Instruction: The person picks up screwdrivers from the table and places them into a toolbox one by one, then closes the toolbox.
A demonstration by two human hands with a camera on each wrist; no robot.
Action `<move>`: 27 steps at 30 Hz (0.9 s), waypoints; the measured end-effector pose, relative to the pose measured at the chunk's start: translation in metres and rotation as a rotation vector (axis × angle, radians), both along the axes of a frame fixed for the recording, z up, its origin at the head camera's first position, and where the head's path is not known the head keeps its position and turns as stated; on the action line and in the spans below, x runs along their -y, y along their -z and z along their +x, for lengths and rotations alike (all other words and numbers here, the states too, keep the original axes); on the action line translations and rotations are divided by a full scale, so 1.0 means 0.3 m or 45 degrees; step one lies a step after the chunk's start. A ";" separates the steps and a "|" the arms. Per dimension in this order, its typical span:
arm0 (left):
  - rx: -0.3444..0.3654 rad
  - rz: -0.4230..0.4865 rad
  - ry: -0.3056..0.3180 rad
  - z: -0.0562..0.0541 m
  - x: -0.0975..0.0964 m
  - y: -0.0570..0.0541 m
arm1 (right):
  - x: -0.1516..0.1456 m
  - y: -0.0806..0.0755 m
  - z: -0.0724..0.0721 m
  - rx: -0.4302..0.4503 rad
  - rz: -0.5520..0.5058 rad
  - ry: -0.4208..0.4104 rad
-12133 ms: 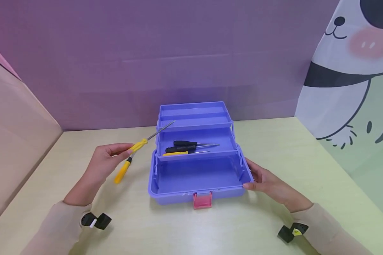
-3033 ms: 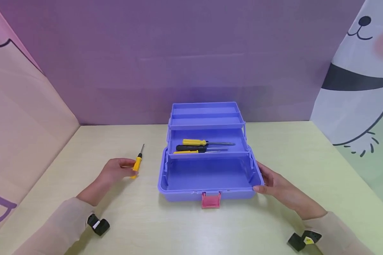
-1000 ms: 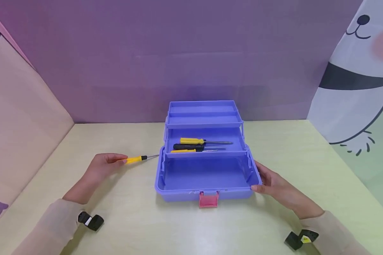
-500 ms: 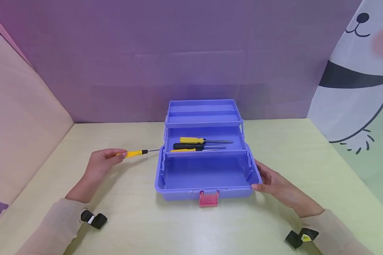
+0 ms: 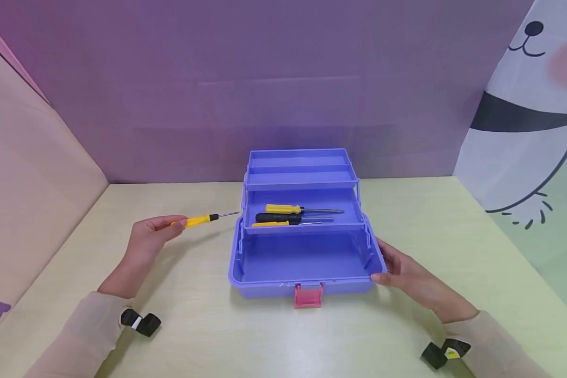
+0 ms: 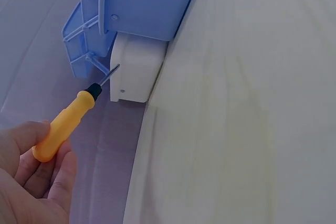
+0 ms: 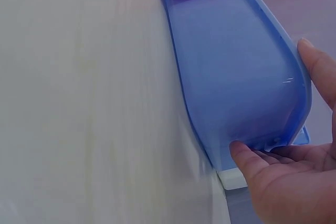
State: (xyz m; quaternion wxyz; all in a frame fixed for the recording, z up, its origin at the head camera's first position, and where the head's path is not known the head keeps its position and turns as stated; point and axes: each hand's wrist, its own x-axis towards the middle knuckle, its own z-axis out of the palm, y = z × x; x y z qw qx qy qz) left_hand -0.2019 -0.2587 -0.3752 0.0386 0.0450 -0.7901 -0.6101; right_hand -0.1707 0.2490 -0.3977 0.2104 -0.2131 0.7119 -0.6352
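My left hand (image 5: 148, 239) pinches a yellow-handled screwdriver (image 5: 198, 220) with a black collar by its handle end. The shaft points right, its tip close to the back left of the purple toolbox (image 5: 264, 290). In the left wrist view, thumb and fingers close round the end of the screwdriver (image 6: 65, 124). My right hand (image 5: 403, 270) grips the toolbox's front right corner, thumb on the rim and fingers along the side. Within the lower tray (image 5: 307, 196) lie a yellow screwdriver (image 5: 283, 209), a black-handled one (image 5: 279, 217) and a smaller yellow one (image 5: 270, 224).
The toolbox stands unfolded on a pale wooden table (image 5: 208, 336), its upper tray (image 5: 300, 157) raised at the back. A pink latch (image 5: 308, 296) hangs at its front. Behind the table rises a purple backdrop (image 5: 217, 105), with a cartoon-printed panel (image 5: 524, 157) at the right.
The bigger yellow screwdriver went from my left hand into the lower tray. My left hand picked the smaller one off the table, turned it toward the toolbox and raised it. My right hand stayed put.
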 end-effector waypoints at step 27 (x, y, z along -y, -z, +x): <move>-0.099 0.364 -0.078 -0.004 -0.051 -0.049 | 0.002 -0.003 0.001 -0.003 0.018 0.020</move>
